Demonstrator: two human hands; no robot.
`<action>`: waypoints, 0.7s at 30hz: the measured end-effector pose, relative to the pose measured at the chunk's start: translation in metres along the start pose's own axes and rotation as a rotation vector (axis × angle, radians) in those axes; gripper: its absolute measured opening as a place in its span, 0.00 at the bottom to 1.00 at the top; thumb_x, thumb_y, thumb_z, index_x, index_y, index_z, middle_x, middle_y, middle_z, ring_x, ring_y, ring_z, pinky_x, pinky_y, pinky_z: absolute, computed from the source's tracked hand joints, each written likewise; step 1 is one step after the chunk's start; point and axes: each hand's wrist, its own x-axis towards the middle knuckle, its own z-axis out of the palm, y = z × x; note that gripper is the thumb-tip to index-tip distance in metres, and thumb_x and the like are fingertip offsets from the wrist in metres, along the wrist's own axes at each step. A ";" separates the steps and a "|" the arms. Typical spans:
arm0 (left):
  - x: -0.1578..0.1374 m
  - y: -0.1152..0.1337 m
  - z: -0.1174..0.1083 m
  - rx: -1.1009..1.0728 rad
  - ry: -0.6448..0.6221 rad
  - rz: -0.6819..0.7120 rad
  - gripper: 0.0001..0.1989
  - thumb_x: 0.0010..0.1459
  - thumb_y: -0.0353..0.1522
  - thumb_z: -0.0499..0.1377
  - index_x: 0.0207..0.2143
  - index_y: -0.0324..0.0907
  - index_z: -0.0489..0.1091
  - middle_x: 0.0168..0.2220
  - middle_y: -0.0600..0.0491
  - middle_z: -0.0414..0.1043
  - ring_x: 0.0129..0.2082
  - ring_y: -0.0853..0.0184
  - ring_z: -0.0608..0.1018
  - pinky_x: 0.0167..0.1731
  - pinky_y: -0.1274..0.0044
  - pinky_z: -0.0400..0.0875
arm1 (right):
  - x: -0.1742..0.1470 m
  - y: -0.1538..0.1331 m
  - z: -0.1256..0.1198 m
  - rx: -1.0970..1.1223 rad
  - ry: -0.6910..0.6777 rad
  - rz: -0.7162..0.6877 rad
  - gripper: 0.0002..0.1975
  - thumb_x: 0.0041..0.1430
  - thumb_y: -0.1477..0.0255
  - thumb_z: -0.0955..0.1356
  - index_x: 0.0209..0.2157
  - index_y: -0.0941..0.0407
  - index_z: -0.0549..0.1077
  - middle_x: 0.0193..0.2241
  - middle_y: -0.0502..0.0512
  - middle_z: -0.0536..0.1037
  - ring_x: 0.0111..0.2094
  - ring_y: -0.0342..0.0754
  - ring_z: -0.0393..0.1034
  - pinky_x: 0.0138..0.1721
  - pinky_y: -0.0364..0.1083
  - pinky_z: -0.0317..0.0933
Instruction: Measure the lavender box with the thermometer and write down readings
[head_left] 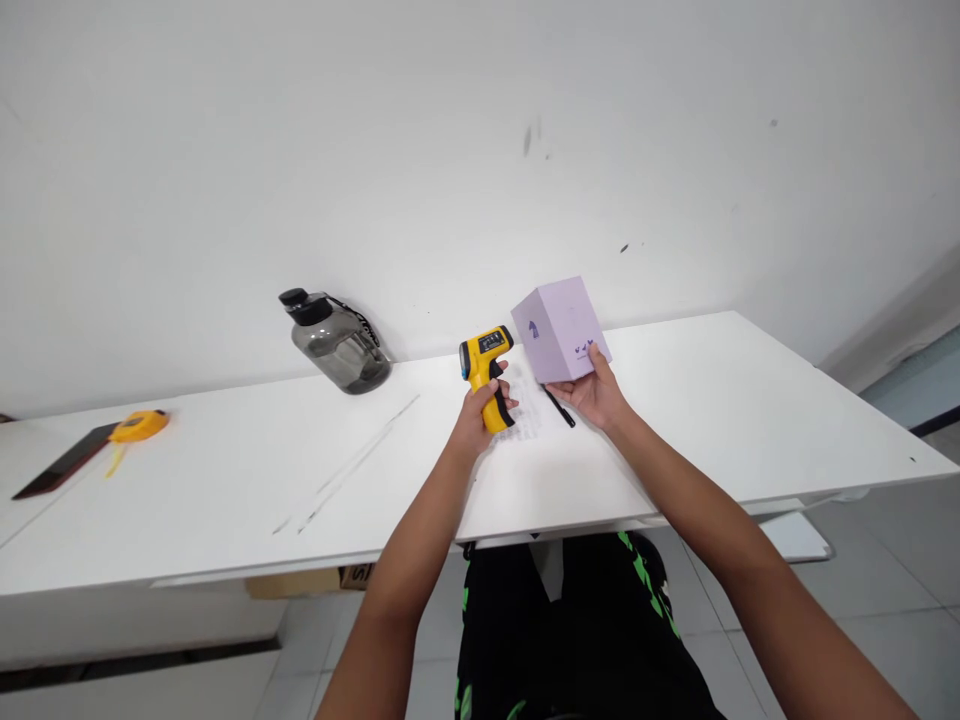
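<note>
My left hand (475, 415) is wrapped round the grip of a yellow and black infrared thermometer (484, 352), which is raised over the table with its small display toward me. A lilac box (564, 328) with dark purple printing is tilted in my right hand (596, 392), the thumb on its near face and the fingers beneath. Under the two hands a sheet of paper (525, 415) with writing lies on the table. A black pen (559, 408) rests on it, partly hidden at its upper end by the box and fingers.
A grey see-through bottle (341, 345) with a black lid stands by the wall, left of my hands. Farther left are a yellow tape measure (139, 426) and a dark flat object (64, 462). The white table (225, 470) has its near edge just before my legs.
</note>
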 end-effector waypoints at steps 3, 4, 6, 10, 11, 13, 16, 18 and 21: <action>0.001 -0.003 -0.001 0.032 -0.017 0.005 0.28 0.50 0.40 0.70 0.53 0.41 0.72 0.28 0.60 0.69 0.24 0.74 0.73 0.39 0.75 0.74 | -0.002 0.003 0.002 0.028 -0.026 -0.009 0.26 0.60 0.47 0.69 0.53 0.47 0.70 0.51 0.57 0.81 0.49 0.56 0.79 0.48 0.58 0.78; 0.002 -0.004 -0.002 0.036 -0.024 0.008 0.30 0.49 0.41 0.71 0.53 0.40 0.72 0.28 0.60 0.69 0.24 0.74 0.73 0.38 0.75 0.74 | -0.003 0.004 0.003 0.033 -0.041 -0.017 0.25 0.60 0.47 0.69 0.53 0.46 0.71 0.51 0.55 0.81 0.51 0.55 0.78 0.47 0.57 0.78; 0.002 -0.006 -0.002 0.043 -0.039 0.011 0.31 0.49 0.43 0.71 0.52 0.40 0.72 0.28 0.60 0.69 0.24 0.74 0.73 0.37 0.75 0.74 | -0.006 0.006 0.006 0.042 -0.070 -0.024 0.24 0.61 0.47 0.69 0.53 0.45 0.71 0.52 0.53 0.81 0.54 0.55 0.76 0.47 0.56 0.78; 0.003 -0.006 -0.003 0.078 -0.049 0.028 0.31 0.48 0.43 0.71 0.53 0.40 0.72 0.28 0.60 0.70 0.24 0.74 0.74 0.35 0.75 0.73 | -0.009 0.008 0.009 0.052 -0.088 -0.021 0.25 0.62 0.46 0.68 0.54 0.44 0.72 0.54 0.52 0.80 0.56 0.54 0.75 0.49 0.57 0.78; 0.003 -0.006 -0.004 0.085 -0.051 0.032 0.32 0.48 0.43 0.72 0.53 0.40 0.72 0.28 0.60 0.70 0.24 0.74 0.74 0.35 0.75 0.73 | -0.010 0.008 0.010 0.053 -0.091 -0.022 0.25 0.62 0.46 0.67 0.54 0.44 0.72 0.55 0.52 0.80 0.57 0.55 0.75 0.50 0.57 0.78; 0.003 -0.005 -0.004 0.094 -0.057 0.036 0.32 0.48 0.44 0.72 0.53 0.40 0.72 0.27 0.60 0.70 0.24 0.74 0.74 0.33 0.76 0.72 | -0.011 0.007 0.011 0.054 -0.105 -0.023 0.26 0.62 0.45 0.67 0.54 0.45 0.72 0.55 0.52 0.80 0.57 0.55 0.74 0.52 0.58 0.77; 0.002 -0.004 -0.003 0.101 -0.066 0.030 0.32 0.49 0.44 0.71 0.53 0.39 0.71 0.28 0.59 0.70 0.24 0.73 0.74 0.32 0.76 0.71 | -0.013 0.007 0.012 0.052 -0.119 -0.020 0.26 0.63 0.45 0.66 0.55 0.46 0.72 0.56 0.52 0.79 0.57 0.55 0.75 0.53 0.58 0.76; 0.002 -0.005 -0.003 0.103 -0.071 0.022 0.32 0.49 0.44 0.71 0.53 0.39 0.71 0.28 0.59 0.70 0.24 0.73 0.74 0.31 0.76 0.71 | -0.013 0.007 0.013 0.052 -0.115 -0.018 0.26 0.63 0.46 0.66 0.55 0.46 0.72 0.57 0.53 0.79 0.57 0.54 0.75 0.53 0.57 0.77; 0.002 -0.006 -0.003 0.103 -0.074 0.014 0.32 0.49 0.44 0.71 0.52 0.39 0.71 0.28 0.59 0.70 0.24 0.73 0.74 0.32 0.76 0.72 | -0.013 0.009 0.013 0.047 -0.101 -0.023 0.25 0.64 0.47 0.66 0.55 0.46 0.72 0.57 0.52 0.79 0.57 0.54 0.75 0.53 0.57 0.77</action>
